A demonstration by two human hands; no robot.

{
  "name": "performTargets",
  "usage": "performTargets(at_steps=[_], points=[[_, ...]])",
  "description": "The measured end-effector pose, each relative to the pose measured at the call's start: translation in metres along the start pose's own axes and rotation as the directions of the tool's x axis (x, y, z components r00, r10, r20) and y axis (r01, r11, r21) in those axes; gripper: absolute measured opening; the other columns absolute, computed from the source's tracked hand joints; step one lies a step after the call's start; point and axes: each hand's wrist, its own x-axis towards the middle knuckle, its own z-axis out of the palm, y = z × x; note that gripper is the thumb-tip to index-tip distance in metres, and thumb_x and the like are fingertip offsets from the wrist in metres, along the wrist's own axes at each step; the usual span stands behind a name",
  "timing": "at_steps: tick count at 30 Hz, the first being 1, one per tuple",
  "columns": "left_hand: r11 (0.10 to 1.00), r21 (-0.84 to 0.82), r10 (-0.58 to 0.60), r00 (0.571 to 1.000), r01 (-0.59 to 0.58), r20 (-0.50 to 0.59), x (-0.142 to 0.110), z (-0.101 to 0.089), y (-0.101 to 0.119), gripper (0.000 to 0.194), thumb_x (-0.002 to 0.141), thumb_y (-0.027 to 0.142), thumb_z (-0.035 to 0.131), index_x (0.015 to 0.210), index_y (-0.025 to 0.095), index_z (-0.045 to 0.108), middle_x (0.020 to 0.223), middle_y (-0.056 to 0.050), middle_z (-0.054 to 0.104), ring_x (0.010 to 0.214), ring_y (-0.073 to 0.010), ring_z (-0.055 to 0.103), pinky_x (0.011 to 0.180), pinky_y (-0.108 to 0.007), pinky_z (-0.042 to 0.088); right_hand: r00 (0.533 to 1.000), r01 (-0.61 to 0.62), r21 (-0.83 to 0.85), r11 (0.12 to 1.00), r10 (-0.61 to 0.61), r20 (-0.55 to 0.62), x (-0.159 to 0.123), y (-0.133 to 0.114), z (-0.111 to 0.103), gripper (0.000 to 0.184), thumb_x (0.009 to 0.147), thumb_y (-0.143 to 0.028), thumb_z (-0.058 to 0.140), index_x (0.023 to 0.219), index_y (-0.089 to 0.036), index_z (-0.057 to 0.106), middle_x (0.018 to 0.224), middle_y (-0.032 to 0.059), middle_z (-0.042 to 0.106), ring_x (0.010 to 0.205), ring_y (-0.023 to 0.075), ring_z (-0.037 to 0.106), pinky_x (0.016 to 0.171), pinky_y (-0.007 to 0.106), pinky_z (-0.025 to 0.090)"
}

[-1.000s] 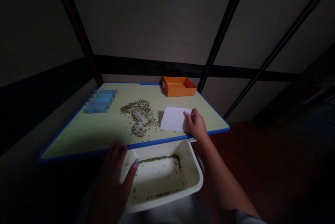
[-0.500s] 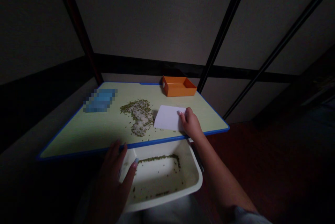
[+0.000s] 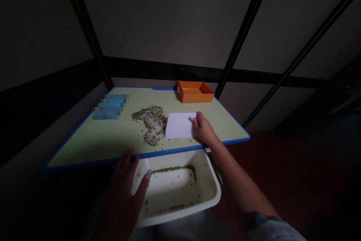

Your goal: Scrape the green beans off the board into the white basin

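My right hand pinches the right end of a flat white scraper, thumb on top. The scraper's left edge meets a pile of small green beans mixed with white grains on the table. My left hand has its fingers spread at the left rim of a white plastic bin, thumb reaching over the inside and fingertips close to the table edge. Green beans line the bin's far bottom edge, with a few scattered elsewhere on its floor.
The pale table has a blue edge. An orange open box stands at its back right, and a blurred blue item lies at the left. A dark panelled wall rises behind. The bin sits below the table's front edge.
The scraper has tilted or turned slightly in my right hand, its left edge still at the pile. My left hand keeps its place at the bin. The whole view has shifted a little.
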Motion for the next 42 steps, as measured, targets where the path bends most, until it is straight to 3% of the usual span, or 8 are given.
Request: performTargets(at_steps=[7,14,25,42], points=[[1.0,0.013,0.011,1.0,-0.011,-0.005,-0.001,0.0,-0.001,0.057,0.089,0.057,0.04,0.135,0.026,0.054,0.16,-0.002,0.041,0.149,-0.0232,0.033,0.122,-0.043,0.033,0.999,0.029,0.039,0.999,-0.031,0.043,-0.001,-0.001,-0.003,0.013,0.093,-0.035,0.043,0.086,-0.026,0.037,0.067,-0.0011,0.05,0.064,0.0194,0.047,0.06,0.028,0.029],[0.998,0.05,0.05,0.999,-0.05,-0.004,-0.003,0.001,-0.006,0.061,0.09,0.058,0.038,0.136,0.02,0.055,0.159,-0.008,0.042,0.149,-0.0247,0.034,0.12,-0.046,0.036,0.998,0.04,0.038,0.998,-0.041,0.05,-0.001,0.002,-0.004,0.012,0.092,-0.034,0.043,0.086,-0.026,0.037,0.065,-0.0021,0.047,0.063,0.0194,0.046,0.06,0.029,0.028],[0.99,0.09,0.109,0.993,-0.106,-0.036,-0.003,0.002,-0.011,0.054,0.093,0.053,0.039,0.137,0.024,0.053,0.159,-0.006,0.041,0.149,-0.0231,0.034,0.119,-0.046,0.038,0.994,0.061,0.101,0.993,-0.07,0.082,-0.003,0.006,-0.008,0.016,0.089,-0.038,0.042,0.083,-0.026,0.034,0.067,-0.0012,0.049,0.065,0.02,0.047,0.062,0.029,0.031],[0.995,0.062,0.075,0.997,-0.074,-0.014,-0.003,0.002,-0.01,0.058,0.091,0.055,0.04,0.137,0.022,0.053,0.16,-0.008,0.04,0.149,-0.0242,0.033,0.121,-0.049,0.034,0.986,0.089,0.127,0.988,-0.106,0.13,-0.009,0.008,-0.012,0.016,0.09,-0.039,0.043,0.085,-0.025,0.037,0.069,-0.0006,0.051,0.066,0.0197,0.05,0.062,0.029,0.033]])
